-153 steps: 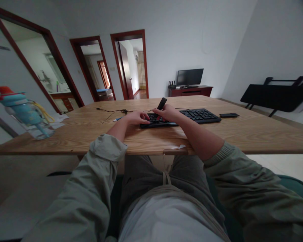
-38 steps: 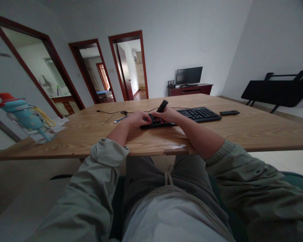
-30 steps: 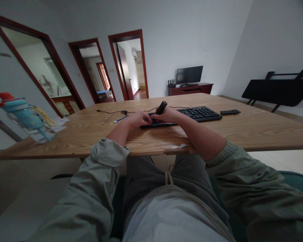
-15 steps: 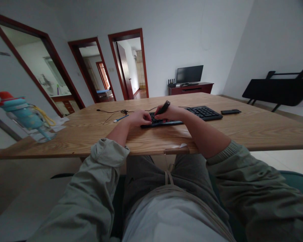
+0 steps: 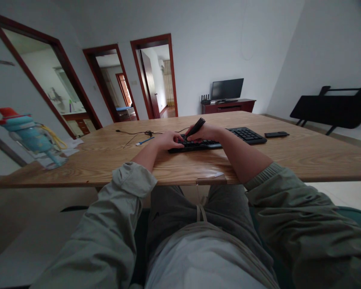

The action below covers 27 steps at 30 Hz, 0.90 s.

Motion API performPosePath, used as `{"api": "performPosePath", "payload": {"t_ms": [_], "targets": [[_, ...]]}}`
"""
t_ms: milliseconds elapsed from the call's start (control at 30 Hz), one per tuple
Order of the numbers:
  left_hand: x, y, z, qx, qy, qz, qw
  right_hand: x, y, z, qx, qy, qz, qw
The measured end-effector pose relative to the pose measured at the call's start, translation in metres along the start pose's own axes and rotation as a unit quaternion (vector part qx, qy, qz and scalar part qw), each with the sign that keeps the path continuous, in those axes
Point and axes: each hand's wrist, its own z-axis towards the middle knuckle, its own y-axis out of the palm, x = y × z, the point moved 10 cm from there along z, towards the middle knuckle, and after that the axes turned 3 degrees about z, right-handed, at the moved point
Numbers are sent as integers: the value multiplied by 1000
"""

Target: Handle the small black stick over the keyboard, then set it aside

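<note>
A black keyboard (image 5: 249, 135) lies across the wooden table (image 5: 192, 164) in front of me. My left hand (image 5: 169, 140) is at its left end, the fingers curled over the keys and the thumb along the near edge. My right hand (image 5: 207, 133) is closed around a thick black pen-like tool (image 5: 196, 127). The tool slants, with its upper end up and to the right. Its lower end points down at the keys near my left fingertips, and I cannot make out the tip. The right hand and forearm cover the middle of the keyboard.
Left of my hands lie a blue-and-white brush-like stick (image 5: 145, 141) and a black cable (image 5: 149, 133). A dark flat object (image 5: 276, 134) is right of the keyboard. A blue bottle with a red lid (image 5: 31, 134) stands at the table's left, by white papers (image 5: 74, 147).
The black tool and my right hand have shifted slightly right. My left fingers have spread a little from the thumb on the keyboard. The whole view has moved slightly.
</note>
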Motion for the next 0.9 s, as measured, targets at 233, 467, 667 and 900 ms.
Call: {"api": "performPosePath", "payload": {"t_ms": [233,467,667,900], "targets": [[-2,7,5,-6,0,-9,1000,-7,5,1,-18,-9,-36,999],[4,11,9,-10,1,-29,1000,-8,1,3,37,-24,-44,998],[-1,11,14,-1,4,-38,999,-6,-6,12,143,-22,-124,982],[-21,-2,3,-27,-13,-103,994,-18,11,9,218,-58,-109,968]]}}
